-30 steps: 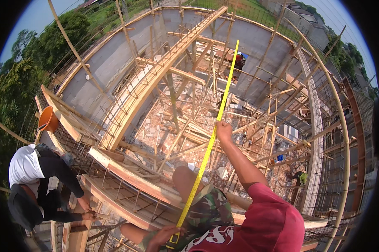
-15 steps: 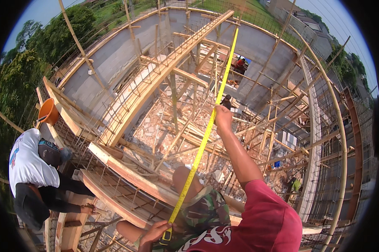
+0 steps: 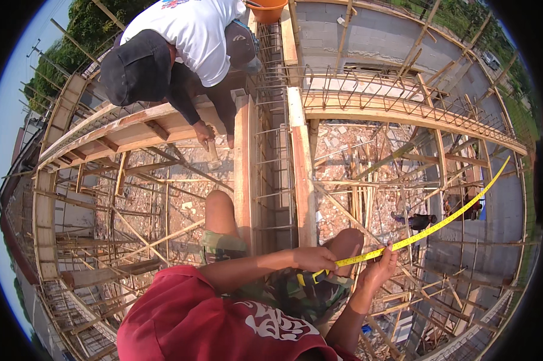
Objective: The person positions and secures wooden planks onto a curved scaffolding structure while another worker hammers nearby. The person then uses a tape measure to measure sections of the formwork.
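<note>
The yellow tape measure [image 3: 425,230] is pinched by the left hand [image 3: 314,259] at its case end; its blade is steadied by the raised right hand [image 3: 378,269] beside the beam formwork [image 3: 301,174].

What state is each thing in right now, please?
Tape measure: extended, blade stretched out to the right.
Left hand: gripping the tape near its case.
Right hand: pinching the blade.
Orange bucket: upright on the formwork.
Co-worker: crouched, hand on a timber.

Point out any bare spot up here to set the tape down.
Bare room: wooden form board between rebar cage and the open drop. Left hand and right hand hold the yellow tape measure. Crowded: plank platform under the crouching co-worker.
</note>
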Demonstrator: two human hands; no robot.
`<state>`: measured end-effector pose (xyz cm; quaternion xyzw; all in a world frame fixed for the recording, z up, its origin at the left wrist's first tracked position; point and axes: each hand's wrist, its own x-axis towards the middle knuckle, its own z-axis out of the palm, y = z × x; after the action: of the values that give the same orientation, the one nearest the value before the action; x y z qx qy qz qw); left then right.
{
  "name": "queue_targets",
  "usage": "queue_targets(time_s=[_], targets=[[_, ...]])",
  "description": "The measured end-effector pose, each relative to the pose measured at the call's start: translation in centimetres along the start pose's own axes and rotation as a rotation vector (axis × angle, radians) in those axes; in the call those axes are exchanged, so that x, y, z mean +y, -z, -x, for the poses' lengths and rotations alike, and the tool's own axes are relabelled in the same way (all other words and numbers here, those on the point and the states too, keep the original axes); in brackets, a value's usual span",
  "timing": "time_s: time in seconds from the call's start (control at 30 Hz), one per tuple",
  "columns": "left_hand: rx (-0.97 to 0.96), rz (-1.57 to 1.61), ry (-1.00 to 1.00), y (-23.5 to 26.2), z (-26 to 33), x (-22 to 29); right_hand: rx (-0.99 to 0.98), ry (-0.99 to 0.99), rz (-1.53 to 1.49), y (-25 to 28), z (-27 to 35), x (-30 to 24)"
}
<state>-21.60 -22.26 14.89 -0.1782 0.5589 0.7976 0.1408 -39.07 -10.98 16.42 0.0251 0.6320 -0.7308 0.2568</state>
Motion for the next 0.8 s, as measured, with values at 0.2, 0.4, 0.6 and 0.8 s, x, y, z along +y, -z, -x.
queue_targets(time_s=[0.2, 0.4, 0.6, 0.8], targets=[[0.011, -0.082, -0.037, 0.1, 0.1, -0.7, 0.003, -0.008, 0.147, 0.5, -0.4, 0.1], [0.062, -0.041, -0.010, -0.1, -0.2, -0.7, -0.164, -0.037, 0.049, -0.3, 1.0, 0.6], [0.146, -0.144, -0.141, 1.2, -2.9, -0.5, -0.360, -0.153, 0.051, -1.9, 4.2, 3.8], [0.251, -0.106, -0.291, 4.0, -6.6, 1.1, -0.298, -0.072, 0.007, -5.1, 2.6, 5.0]])
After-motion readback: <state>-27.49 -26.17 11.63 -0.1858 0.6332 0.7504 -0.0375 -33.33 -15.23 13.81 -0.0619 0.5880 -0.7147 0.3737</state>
